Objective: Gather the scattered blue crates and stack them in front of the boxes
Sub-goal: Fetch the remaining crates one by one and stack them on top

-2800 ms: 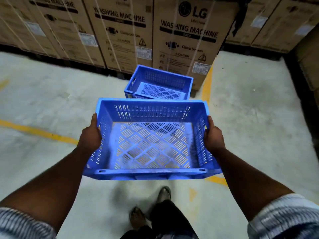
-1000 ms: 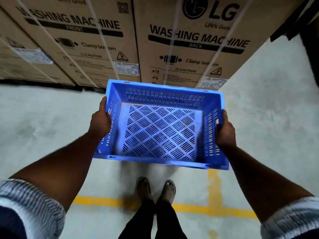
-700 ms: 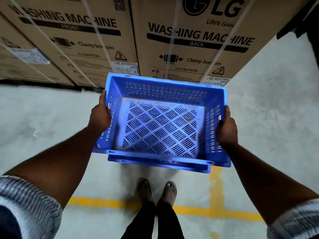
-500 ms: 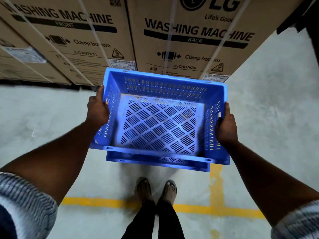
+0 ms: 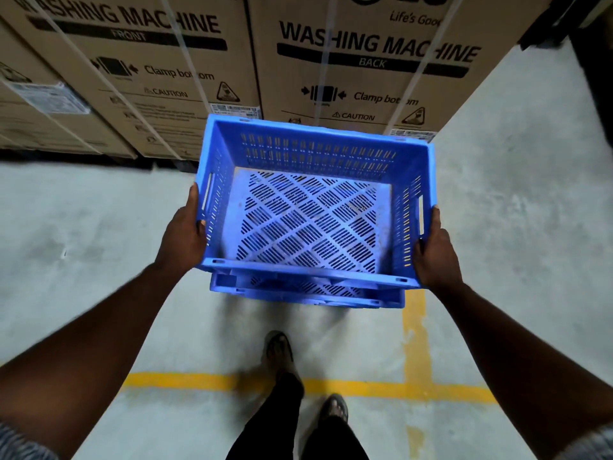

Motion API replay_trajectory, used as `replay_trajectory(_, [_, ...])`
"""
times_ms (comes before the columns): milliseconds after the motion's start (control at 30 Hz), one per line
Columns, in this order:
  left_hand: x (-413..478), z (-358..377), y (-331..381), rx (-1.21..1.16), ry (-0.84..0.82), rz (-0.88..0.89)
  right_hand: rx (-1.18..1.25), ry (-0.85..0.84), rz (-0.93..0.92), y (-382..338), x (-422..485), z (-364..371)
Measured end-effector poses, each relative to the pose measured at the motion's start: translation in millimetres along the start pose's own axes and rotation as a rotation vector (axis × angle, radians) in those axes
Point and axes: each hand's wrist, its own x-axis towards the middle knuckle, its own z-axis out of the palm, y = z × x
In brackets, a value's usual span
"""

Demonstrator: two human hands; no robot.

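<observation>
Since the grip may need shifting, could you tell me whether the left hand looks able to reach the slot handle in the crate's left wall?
Probably yes: the left hand already grips the crate just below the slot handle, with nothing between.

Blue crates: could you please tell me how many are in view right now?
2. The upper crate is held between both hands; the lower crate sits beneath it on the floor by the boxes, mostly covered. More could be hidden underneath.

Two blue perforated plastic crates were there, the upper one [image 5: 311, 207] over the lower one [image 5: 308, 293]. Three brown cardboard washing-machine boxes stood behind: [image 5: 365, 61], [image 5: 139, 68], [image 5: 39, 121]. Two bare hands showed, left [image 5: 182, 240] and right [image 5: 434, 254].
</observation>
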Motion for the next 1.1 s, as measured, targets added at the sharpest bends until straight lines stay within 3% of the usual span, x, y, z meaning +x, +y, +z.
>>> replay_trajectory(233, [-17.6,-2.9,8.9,0.022,-0.015,-0.135,0.09,0.044,-0.033,12.2,-18.8,2.2])
replay_trajectory(400, [-12.7,8.1,1.9,0.026,0.1,-0.147,0.103,0.138,-0.062,23.3,-6.6,16.1])
replay_trajectory(567, [-10.9,15.7,7.6,0.023,0.224,-0.02,0.065,0.209,-0.045,44.0,-29.6,64.9])
replay_trajectory(667, [-3.2,12.0,7.5,0.061,0.205,0.033,0.062,0.246,-0.054,42.5,-24.5,69.0])
replay_trajectory(1100, [-15.1,1.6,3.1,-0.013,0.116,-0.11,0.022,0.102,-0.013,19.2,-4.7,20.9])
